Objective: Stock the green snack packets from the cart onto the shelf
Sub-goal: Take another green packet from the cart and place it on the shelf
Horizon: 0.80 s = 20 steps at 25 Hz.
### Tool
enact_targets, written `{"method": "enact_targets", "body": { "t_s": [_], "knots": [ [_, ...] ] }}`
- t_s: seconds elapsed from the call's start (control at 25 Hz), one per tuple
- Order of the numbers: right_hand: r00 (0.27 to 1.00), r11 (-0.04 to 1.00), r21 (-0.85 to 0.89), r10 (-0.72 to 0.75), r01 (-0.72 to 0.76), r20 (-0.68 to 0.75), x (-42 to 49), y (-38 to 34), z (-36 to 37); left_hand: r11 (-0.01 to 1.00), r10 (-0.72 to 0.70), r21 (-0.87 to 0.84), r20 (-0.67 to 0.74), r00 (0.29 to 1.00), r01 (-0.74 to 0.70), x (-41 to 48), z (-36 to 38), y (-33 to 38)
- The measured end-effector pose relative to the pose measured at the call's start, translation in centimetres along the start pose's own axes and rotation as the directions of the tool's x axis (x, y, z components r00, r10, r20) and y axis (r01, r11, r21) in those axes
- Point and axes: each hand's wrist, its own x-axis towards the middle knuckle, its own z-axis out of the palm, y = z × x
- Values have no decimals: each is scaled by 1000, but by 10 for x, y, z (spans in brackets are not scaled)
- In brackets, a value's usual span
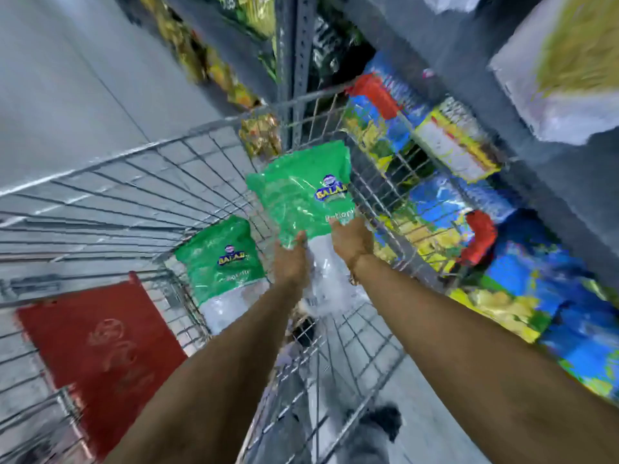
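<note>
— Above the cart (pixel 140 152), item one: green packet (pixel 301 195), held upright by you near its middle, where the green print meets the clear lower half. Left hand (pixel 290 259) and right hand (pixel 351 241) are both closed on it, thumbs in front.

— Handling?

— Soft glossy film, likely light and slippery; it creases under your fingers. Judge it crushable. Keep your hold low at both side edges; do not squeeze the middle.

— Item two?

— Second packet (pixel 221 262), leaning in the cart's corner, untouched. Shelf (pixel 552 182) stands just right, already crowded with blue and yellow bags (pixel 449 142).
</note>
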Motion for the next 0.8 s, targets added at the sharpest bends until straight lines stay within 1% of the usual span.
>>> {"method": "enact_targets", "body": {
  "t_s": [0.04, 0.08, 0.16, 0.2, 0.28, 0.32, 0.4, 0.44, 0.52, 0.6, 0.64, 0.68, 0.72, 0.76, 0.8],
  "knots": [
    [999, 998, 50, -37, 39, -36, -14, -11, -14, 998, 69, -7, -14, 997, -70, -17, 0, 12],
    [991, 988, 110, -97, 106, -88, -37, -23, -38, 986, 168, 17, -22, 986, -167, -43, 2, 27],
    [946, 937, 217, -222, 273, -234, -83, -35, -82, 924, 381, 51, -57, 923, -379, -99, 8, 55],
    [910, 888, 283, -272, 362, -312, -106, -33, -106, 871, 492, 36, -44, 870, -491, -134, 12, 67],
    [839, 750, 421, -325, 510, -436, -149, -14, -151, 719, 695, -44, 35, 718, -694, -198, 26, 76],
    [806, 678, 471, -330, 565, -492, -166, -5, -167, 648, 762, -76, 67, 644, -758, -219, 32, 76],
    [740, 525, 544, -295, 654, -604, -200, 30, -212, 540, 841, -136, 133, 524, -831, -274, 59, 63],
    [706, 461, 558, -261, 690, -658, -214, 54, -239, 513, 856, -171, 176, 487, -841, -306, 79, 49],
    [651, 370, 563, -176, 739, -739, -236, 98, -284, 491, 861, -204, 265, 435, -847, -351, 118, 18],
    [542, 340, 497, -47, 799, -839, -248, 152, -339, 496, 824, -260, 441, 355, -829, -402, 169, -14],
    [510, 329, 484, 10, 811, -860, -252, 170, -360, 512, 784, -260, 531, 321, -819, -416, 191, -24],
    [482, 321, 473, 59, 820, -874, -251, 186, -379, 544, 729, -246, 612, 306, -802, -429, 211, -29],
    [446, 338, 455, 109, 824, -888, -248, 203, -402, 555, 670, -224, 691, 271, -801, -444, 234, -31],
    [430, 369, 451, 144, 812, -891, -243, 217, -422, 547, 626, -214, 747, 225, -809, -451, 255, -32],
    [433, 417, 460, 164, 783, -886, -236, 228, -442, 533, 597, -205, 779, 192, -821, -458, 277, -32]
  ]
}}
